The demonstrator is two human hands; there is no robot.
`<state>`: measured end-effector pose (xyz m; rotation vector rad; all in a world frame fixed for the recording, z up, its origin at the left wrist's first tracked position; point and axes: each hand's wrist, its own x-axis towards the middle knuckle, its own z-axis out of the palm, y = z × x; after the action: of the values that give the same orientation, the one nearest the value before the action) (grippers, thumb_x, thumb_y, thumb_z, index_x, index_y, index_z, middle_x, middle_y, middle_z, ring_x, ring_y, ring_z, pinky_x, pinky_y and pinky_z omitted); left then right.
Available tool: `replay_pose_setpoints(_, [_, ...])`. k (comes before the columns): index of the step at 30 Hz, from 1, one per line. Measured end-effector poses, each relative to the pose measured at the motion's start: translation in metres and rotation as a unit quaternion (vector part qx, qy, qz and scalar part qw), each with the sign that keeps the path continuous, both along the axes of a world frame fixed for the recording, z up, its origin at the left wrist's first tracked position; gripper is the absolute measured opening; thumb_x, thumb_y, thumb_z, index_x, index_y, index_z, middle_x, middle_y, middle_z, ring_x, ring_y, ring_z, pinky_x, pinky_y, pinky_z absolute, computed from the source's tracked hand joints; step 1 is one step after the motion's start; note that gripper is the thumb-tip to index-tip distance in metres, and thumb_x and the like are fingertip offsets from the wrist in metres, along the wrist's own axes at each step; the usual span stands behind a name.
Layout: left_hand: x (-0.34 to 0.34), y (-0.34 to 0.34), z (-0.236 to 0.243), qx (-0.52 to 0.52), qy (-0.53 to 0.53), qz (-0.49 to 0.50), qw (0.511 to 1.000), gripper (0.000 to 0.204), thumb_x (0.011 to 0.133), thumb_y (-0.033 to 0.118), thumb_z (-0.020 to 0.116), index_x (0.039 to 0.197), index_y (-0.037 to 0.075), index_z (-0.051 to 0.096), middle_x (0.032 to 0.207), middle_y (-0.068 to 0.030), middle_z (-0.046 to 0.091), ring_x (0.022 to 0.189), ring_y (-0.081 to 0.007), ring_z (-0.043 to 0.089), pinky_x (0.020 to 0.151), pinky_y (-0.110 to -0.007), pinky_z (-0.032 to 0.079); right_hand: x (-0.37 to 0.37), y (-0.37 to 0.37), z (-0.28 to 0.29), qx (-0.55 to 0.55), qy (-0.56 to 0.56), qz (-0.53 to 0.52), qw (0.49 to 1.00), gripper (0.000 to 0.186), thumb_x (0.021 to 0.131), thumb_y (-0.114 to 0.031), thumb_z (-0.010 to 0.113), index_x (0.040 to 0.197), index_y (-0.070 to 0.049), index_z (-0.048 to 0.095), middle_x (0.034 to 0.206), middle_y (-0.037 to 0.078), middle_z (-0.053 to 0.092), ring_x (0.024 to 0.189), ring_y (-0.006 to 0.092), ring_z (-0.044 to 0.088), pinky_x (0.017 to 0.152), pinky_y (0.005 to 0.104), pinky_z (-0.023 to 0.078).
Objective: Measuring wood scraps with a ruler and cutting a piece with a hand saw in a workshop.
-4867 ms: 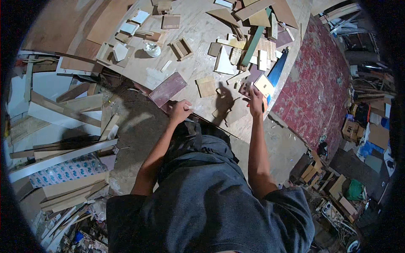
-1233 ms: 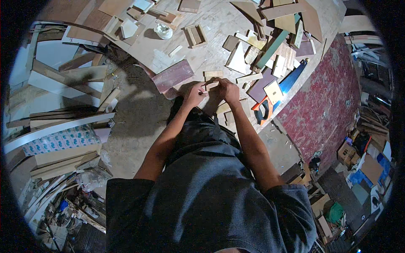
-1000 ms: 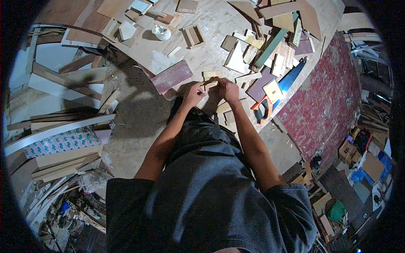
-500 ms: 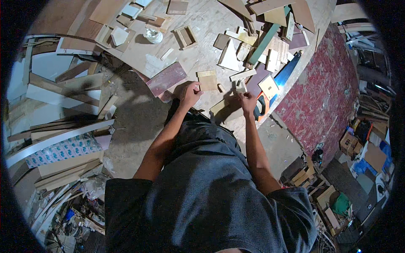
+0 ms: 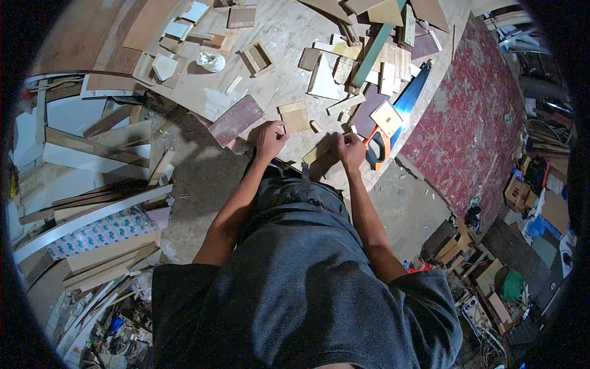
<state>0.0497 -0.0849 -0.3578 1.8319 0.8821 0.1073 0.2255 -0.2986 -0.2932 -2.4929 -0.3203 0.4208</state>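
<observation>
My left hand (image 5: 270, 141) is at the near table edge, fingers curled; anything between them is too small to make out. It is beside a square pale wooden piece (image 5: 295, 120), just right of which lies a small wood offcut (image 5: 315, 126). My right hand (image 5: 350, 152) is closed, its fingertips obscuring whatever they may hold, over a strip of yellowish wood (image 5: 316, 154). A hand saw (image 5: 379, 154) with orange and black handle and blue blade lies to its right, partly under a pale plate (image 5: 385, 117). A purple-brown board (image 5: 236, 120) lies left of my left hand.
The worktable (image 5: 203, 92) carries a small open wooden box (image 5: 257, 58), a white container (image 5: 211, 61) and a pile of assorted wood offcuts (image 5: 344, 61). Scrap boards (image 5: 92, 154) are heaped on the left. A worn red floor panel (image 5: 458, 135) and clutter (image 5: 522, 203) are on the right.
About a second ago my hands met over the small wooden pieces at centre. They have since parted, the right moving rightward and the left slightly leftward, uncovering the square piece.
</observation>
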Motion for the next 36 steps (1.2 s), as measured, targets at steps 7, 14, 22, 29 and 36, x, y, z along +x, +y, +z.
replay_pose_setpoints(7, [0.009, -0.002, 0.027, -0.014, 0.022, -0.008, 1.0, 0.04, 0.079, 0.01, 0.079, 0.116, 0.01, 0.065, 0.082, -0.0099, 0.071, 0.074, -0.0228, 0.069, 0.068, -0.037, 0.053, 0.001, 0.037, -0.019, 0.033, -0.081, 0.179, 0.98, 0.035, 0.081, -0.041, 0.076, 0.094, -0.008, 0.072, 0.084, 0.012, 0.072, 0.074, 0.0324, 0.07, 0.067, 0.0431, 0.054])
replay_pose_setpoints(14, [0.007, 0.002, 0.027, 0.0, 0.014, -0.028, 1.0, 0.039, 0.079, 0.01, 0.079, 0.115, 0.009, 0.064, 0.083, -0.0105, 0.071, 0.074, -0.023, 0.069, 0.068, -0.036, 0.053, -0.009, 0.03, -0.017, -0.088, 0.006, 0.094, 0.992, 0.05, 0.077, -0.049, 0.077, 0.108, -0.011, 0.067, 0.09, 0.012, 0.073, 0.083, 0.0329, 0.07, 0.071, 0.0435, 0.055])
replay_pose_setpoints(22, [0.012, 0.005, 0.032, -0.016, 0.028, -0.031, 0.999, 0.04, 0.08, 0.01, 0.078, 0.116, 0.009, 0.062, 0.081, -0.0107, 0.071, 0.073, -0.0224, 0.069, 0.068, -0.035, 0.053, -0.03, -0.01, -0.022, -0.118, 0.066, 0.329, 0.934, 0.048, 0.079, -0.027, 0.074, 0.121, -0.013, 0.058, 0.103, 0.015, 0.066, 0.095, 0.0355, 0.066, 0.076, 0.0458, 0.054])
replay_pose_setpoints(29, [-0.003, 0.003, 0.019, -0.038, -0.047, -0.025, 0.998, 0.034, 0.082, 0.009, 0.076, 0.114, 0.006, 0.064, 0.082, -0.0097, 0.07, 0.073, -0.0194, 0.068, 0.068, -0.034, 0.053, -0.052, -0.008, -0.012, -0.137, -0.069, 0.473, 0.867, 0.043, 0.077, -0.021, 0.072, 0.115, -0.008, 0.057, 0.118, 0.016, 0.054, 0.103, 0.0352, 0.062, 0.078, 0.0453, 0.057])
replay_pose_setpoints(36, [-0.019, 0.004, 0.005, -0.046, -0.024, -0.032, 0.998, 0.021, 0.082, 0.009, 0.076, 0.102, 0.003, 0.07, 0.082, -0.0102, 0.071, 0.073, -0.0182, 0.069, 0.07, -0.032, 0.054, -0.028, 0.007, -0.012, -0.077, 0.055, 0.372, 0.923, 0.035, 0.08, -0.029, 0.072, 0.108, -0.011, 0.065, 0.093, 0.014, 0.068, 0.091, 0.0356, 0.064, 0.075, 0.0461, 0.054])
